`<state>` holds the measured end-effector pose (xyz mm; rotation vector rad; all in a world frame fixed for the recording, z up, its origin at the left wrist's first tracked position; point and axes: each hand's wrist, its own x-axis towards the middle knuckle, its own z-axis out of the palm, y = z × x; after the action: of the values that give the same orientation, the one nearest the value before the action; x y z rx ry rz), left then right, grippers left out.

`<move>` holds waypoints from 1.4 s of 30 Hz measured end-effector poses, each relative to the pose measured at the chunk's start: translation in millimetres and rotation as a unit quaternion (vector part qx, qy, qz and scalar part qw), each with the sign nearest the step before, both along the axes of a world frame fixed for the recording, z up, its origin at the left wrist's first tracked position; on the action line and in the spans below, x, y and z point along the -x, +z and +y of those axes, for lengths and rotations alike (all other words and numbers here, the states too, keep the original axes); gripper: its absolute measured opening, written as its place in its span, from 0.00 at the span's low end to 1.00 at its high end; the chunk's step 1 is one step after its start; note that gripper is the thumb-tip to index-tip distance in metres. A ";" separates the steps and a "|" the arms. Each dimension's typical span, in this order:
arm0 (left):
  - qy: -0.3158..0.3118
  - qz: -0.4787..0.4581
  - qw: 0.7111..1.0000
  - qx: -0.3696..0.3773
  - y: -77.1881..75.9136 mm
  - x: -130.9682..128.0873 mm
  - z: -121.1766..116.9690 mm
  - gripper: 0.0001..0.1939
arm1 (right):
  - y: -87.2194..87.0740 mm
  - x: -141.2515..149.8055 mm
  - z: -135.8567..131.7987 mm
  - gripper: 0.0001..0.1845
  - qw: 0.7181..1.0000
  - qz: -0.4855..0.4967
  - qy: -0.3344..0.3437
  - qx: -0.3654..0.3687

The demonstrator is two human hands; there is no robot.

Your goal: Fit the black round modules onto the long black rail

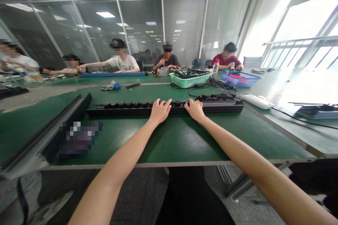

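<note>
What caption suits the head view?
Two bare hands, left and right, rest on small dark parts along a long black channel on a green table.

The fingertips of both hands [176,110] were lost among the small dark parts [136,104], too small to make out! Pixel blocks masked the item [80,140] on the bench [185,147], and the left edge cut off one person [19,59].

Here you are, both arms bare from the wrist to past the elbow, slim and smooth, your left hand [160,110] and right hand [195,110] ungloved. And down at the near side, black clothing [188,197] covers your lower body, plain and dark, its folds lost in shadow, the fabric too dark to make out.
</note>
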<state>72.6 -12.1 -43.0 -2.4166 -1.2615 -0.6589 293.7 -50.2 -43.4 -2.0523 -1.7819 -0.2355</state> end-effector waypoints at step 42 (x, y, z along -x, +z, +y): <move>-0.005 0.010 1.000 0.007 1.9 -0.1 -0.2 0.28 | -4.8 -26.1 1.5 0.27 0.999 0.039 0.030 -0.006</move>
<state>72.7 -12.3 -41.1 -2.4362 -1.2515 -0.6302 319.8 -48.7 -48.3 -1.9697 -1.7873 -0.1454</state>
